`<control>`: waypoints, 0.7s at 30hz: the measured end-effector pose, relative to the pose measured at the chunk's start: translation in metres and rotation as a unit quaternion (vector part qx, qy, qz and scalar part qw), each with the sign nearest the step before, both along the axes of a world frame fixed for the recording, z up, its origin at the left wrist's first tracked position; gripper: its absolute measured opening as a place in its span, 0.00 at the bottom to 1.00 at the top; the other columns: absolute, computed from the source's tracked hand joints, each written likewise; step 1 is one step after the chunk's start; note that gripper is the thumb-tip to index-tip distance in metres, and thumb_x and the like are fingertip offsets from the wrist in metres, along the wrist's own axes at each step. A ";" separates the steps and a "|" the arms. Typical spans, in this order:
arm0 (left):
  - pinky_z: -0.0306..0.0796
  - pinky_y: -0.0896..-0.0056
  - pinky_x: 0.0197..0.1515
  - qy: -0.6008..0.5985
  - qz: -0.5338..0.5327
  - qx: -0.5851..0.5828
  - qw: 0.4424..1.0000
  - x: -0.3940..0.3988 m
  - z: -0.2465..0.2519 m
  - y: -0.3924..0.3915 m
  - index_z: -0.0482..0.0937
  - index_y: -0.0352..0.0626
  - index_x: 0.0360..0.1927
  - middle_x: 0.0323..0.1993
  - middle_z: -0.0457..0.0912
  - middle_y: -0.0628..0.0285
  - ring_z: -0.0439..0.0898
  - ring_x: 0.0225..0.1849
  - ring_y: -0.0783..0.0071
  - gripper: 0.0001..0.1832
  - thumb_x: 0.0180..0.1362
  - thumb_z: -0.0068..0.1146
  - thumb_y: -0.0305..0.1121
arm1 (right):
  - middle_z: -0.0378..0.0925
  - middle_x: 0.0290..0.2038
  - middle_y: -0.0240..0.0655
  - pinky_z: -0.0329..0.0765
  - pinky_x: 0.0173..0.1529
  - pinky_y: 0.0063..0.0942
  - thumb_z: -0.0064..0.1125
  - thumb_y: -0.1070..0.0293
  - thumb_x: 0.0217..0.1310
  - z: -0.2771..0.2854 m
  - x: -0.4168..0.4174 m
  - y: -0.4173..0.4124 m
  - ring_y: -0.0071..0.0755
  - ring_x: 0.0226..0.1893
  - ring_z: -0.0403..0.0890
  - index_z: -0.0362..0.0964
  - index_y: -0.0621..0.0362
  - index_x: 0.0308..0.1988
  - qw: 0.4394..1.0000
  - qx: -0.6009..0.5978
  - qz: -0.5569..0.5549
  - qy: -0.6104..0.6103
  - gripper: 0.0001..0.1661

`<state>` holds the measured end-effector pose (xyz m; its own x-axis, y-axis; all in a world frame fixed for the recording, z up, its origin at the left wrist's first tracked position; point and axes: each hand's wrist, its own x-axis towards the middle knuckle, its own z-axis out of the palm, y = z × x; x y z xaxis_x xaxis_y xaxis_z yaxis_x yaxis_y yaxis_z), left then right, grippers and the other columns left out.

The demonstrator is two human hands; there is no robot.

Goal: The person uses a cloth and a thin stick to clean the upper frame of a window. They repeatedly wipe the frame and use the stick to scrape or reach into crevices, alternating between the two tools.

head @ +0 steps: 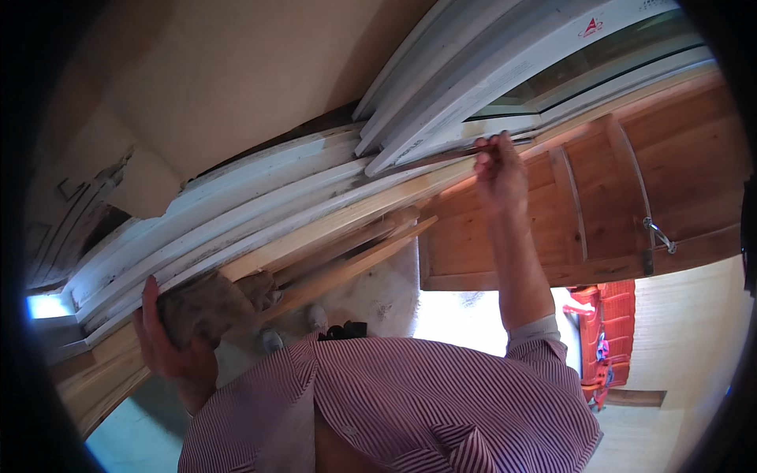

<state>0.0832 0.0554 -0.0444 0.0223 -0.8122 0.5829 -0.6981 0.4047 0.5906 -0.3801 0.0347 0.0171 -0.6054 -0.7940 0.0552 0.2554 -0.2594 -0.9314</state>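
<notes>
White sliding window panels with film and printed writing stand at the upper right, in a white multi-track sill marked with dirt. My right hand holds a thin, dark, rod-like tool near the lower edge of the panels, its far end lying along the track. My left hand grips a crumpled, dirty grey-brown cloth at the left part of the sill, one finger extended over the frame's edge. Below the sill runs a pale wooden board.
A brown wooden door or shutter with a metal handle stands at the right. A loose wooden strip lies below the sill. Farther off, a red slatted object stands by a pale wall. Broken wall edges show at the left.
</notes>
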 end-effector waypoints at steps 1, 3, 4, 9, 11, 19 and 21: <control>0.70 0.59 0.49 -0.006 -0.005 -0.011 1.000 0.000 0.001 -0.001 0.70 0.35 0.56 0.44 0.75 0.47 0.76 0.45 0.50 0.36 0.35 0.40 0.17 | 0.77 0.27 0.41 0.71 0.25 0.19 0.46 0.60 0.68 0.003 0.000 0.001 0.25 0.20 0.72 0.69 0.59 0.30 1.000 -0.018 -0.005 0.020 0.15; 0.70 0.58 0.49 -0.019 -0.015 -0.032 0.999 -0.001 0.004 -0.005 0.70 0.36 0.56 0.44 0.75 0.47 0.76 0.45 0.49 0.36 0.35 0.40 0.16 | 0.77 0.27 0.41 0.70 0.25 0.19 0.47 0.61 0.67 0.017 -0.028 0.010 0.24 0.19 0.72 0.69 0.59 0.31 0.997 -0.038 -0.052 0.053 0.14; 0.70 0.57 0.48 -0.025 -0.015 -0.037 0.999 -0.001 0.006 -0.005 0.70 0.35 0.56 0.44 0.75 0.45 0.76 0.45 0.47 0.35 0.35 0.41 0.17 | 0.77 0.28 0.41 0.70 0.24 0.19 0.48 0.62 0.67 0.016 -0.030 0.011 0.25 0.19 0.72 0.69 0.59 0.31 0.995 -0.036 -0.076 0.046 0.13; 0.72 0.54 0.46 -0.026 -0.015 -0.049 0.998 -0.003 0.007 -0.007 0.70 0.34 0.55 0.44 0.75 0.43 0.76 0.44 0.44 0.35 0.35 0.42 0.18 | 0.76 0.27 0.40 0.70 0.25 0.21 0.49 0.61 0.66 0.003 0.037 -0.002 0.26 0.20 0.72 0.69 0.58 0.30 0.999 0.004 0.047 -0.014 0.14; 0.72 0.56 0.46 -0.036 -0.010 -0.048 0.998 -0.001 0.006 -0.006 0.70 0.34 0.55 0.44 0.75 0.44 0.77 0.43 0.45 0.35 0.34 0.41 0.17 | 0.76 0.26 0.39 0.70 0.25 0.20 0.49 0.60 0.66 0.005 0.010 -0.005 0.25 0.21 0.72 0.69 0.58 0.30 1.000 -0.002 -0.029 0.010 0.14; 0.72 0.57 0.44 -0.016 -0.024 -0.046 0.999 0.000 0.005 -0.007 0.71 0.34 0.54 0.42 0.76 0.46 0.77 0.43 0.48 0.35 0.33 0.40 0.15 | 0.76 0.25 0.37 0.72 0.23 0.22 0.50 0.63 0.65 0.012 0.003 -0.013 0.25 0.18 0.72 0.70 0.60 0.32 0.996 0.074 0.002 0.044 0.12; 0.72 0.57 0.44 -0.030 -0.015 -0.041 0.999 0.003 0.005 -0.005 0.71 0.35 0.54 0.42 0.76 0.47 0.77 0.42 0.49 0.35 0.34 0.40 0.15 | 0.76 0.26 0.37 0.72 0.22 0.22 0.51 0.64 0.64 0.015 0.000 -0.012 0.25 0.21 0.74 0.70 0.60 0.32 0.993 0.046 -0.063 0.084 0.11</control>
